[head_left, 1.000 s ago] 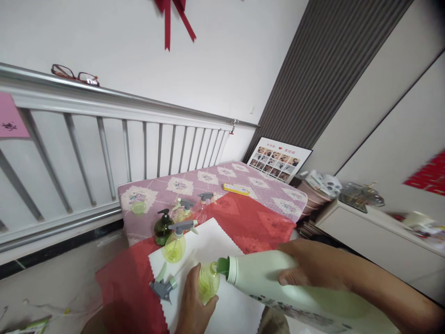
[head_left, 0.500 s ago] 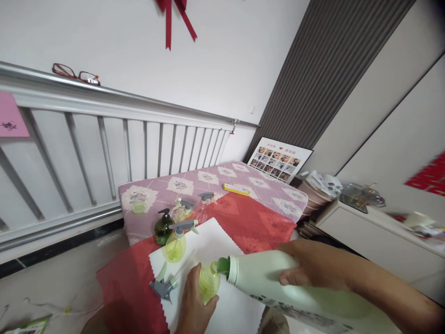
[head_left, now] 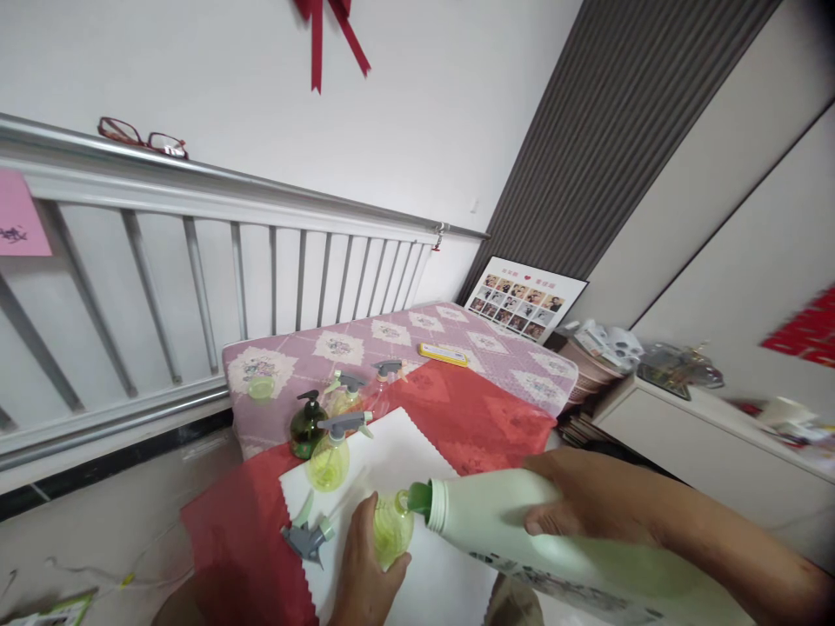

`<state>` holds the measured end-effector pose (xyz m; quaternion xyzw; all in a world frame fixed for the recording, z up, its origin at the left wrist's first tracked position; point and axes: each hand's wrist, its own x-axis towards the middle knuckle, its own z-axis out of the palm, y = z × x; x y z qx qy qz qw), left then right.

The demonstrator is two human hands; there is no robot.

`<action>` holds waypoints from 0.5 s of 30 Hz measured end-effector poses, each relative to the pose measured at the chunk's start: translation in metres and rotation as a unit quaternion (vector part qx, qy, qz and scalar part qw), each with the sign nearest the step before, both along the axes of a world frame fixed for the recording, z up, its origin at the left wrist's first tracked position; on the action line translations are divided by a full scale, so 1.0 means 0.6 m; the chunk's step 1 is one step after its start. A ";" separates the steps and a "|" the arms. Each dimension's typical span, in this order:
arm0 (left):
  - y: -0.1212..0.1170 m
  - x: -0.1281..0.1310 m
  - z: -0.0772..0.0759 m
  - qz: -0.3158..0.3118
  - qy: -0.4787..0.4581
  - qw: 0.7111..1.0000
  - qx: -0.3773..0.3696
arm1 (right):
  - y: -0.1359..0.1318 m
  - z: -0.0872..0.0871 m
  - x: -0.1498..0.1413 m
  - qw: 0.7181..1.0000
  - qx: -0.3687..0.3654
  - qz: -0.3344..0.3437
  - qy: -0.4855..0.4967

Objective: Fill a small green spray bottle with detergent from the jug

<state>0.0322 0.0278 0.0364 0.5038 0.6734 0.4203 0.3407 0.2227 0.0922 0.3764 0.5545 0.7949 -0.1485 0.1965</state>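
Note:
My left hand [head_left: 363,569] grips a small round yellow-green bottle [head_left: 390,527] whose top is off, standing on a white cloth [head_left: 391,443]. My right hand [head_left: 591,496] holds a large pale green jug [head_left: 509,530] tipped on its side, its green spout [head_left: 419,499] at the small bottle's mouth. A grey spray trigger head [head_left: 305,536] lies loose on the white cloth just left of my left hand.
A yellow-green spray bottle [head_left: 330,452], a dark green pump bottle [head_left: 304,428] and two more spray bottles [head_left: 349,393] stand behind on a red cloth [head_left: 470,413]. A yellow flat item [head_left: 443,354] lies on the pink patterned cover. A white railing [head_left: 196,287] with glasses [head_left: 140,139] on top runs left; a white cabinet [head_left: 691,443] is right.

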 end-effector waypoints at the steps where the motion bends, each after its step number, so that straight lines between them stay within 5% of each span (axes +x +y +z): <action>1: 0.000 0.000 0.001 -0.004 -0.005 1.000 0.000 | 0.000 0.002 -0.001 1.000 -0.011 0.001 0.000; 15: 0.000 -0.001 -0.006 0.003 0.004 1.000 0.003 | 0.000 0.001 0.001 1.000 -0.014 -0.006 0.009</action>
